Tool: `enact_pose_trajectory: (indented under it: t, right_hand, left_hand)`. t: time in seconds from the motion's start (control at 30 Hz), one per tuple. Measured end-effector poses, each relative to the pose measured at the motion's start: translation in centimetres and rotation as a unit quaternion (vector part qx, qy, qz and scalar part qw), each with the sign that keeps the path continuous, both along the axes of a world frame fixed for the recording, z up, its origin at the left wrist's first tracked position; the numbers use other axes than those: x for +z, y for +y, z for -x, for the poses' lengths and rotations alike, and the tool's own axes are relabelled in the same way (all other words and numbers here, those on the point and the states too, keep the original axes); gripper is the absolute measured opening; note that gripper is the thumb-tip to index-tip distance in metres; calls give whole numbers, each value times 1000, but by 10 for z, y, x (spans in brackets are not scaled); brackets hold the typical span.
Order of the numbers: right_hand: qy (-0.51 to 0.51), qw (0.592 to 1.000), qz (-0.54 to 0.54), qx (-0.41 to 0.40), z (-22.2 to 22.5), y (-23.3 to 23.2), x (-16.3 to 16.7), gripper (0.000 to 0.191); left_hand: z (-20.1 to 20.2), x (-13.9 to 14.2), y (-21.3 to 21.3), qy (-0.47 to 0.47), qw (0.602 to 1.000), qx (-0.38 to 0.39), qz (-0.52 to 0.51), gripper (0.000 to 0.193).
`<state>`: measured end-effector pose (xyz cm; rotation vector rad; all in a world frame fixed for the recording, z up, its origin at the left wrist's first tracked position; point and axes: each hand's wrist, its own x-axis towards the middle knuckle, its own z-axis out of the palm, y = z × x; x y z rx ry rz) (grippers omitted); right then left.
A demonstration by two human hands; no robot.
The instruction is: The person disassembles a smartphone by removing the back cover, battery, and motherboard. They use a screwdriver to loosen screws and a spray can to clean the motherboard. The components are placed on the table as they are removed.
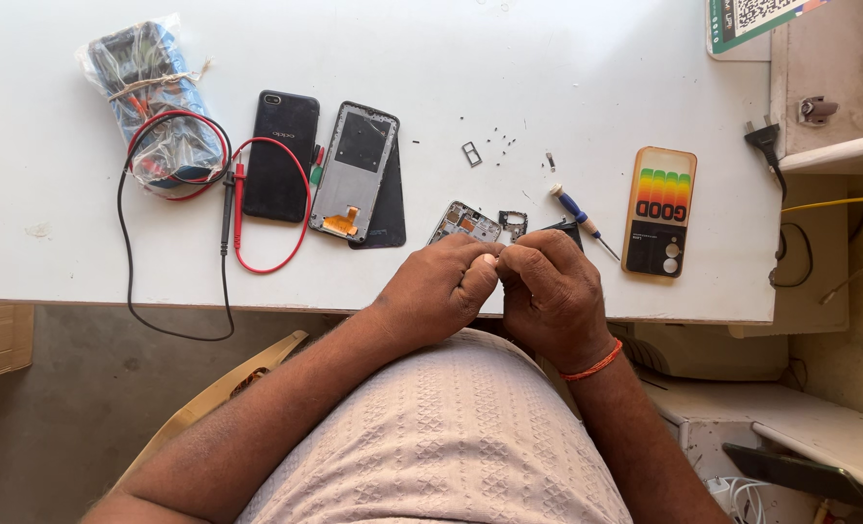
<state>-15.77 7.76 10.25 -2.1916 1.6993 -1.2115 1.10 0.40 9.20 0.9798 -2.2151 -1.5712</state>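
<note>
My left hand and my right hand meet at the front edge of the white table, fingertips pinched together on something small that I cannot make out. Just beyond them lies an opened phone's circuit board part with a small square camera frame beside it. A blue-handled screwdriver rests to the right of these. Tiny screws and a SIM tray are scattered farther back.
At the left sit a bagged multimeter with red and black probe leads, a black phone and a grey phone frame. A rainbow-striped phone case lies at the right. A plug and cables hang off the right edge.
</note>
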Motion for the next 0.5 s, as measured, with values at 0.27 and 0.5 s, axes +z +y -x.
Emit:
enact_pose_trajectory:
  t: [0.27, 0.5]
  right_hand:
    - [-4, 1000, -6, 2, 1, 2, -3, 24]
    - [-11, 1000, -6, 4, 2, 6, -8, 24]
  left_hand:
    - [0, 0, 2, -8, 1000, -7, 5, 45]
    - [0, -6, 4, 3, 1000, -2, 0, 44]
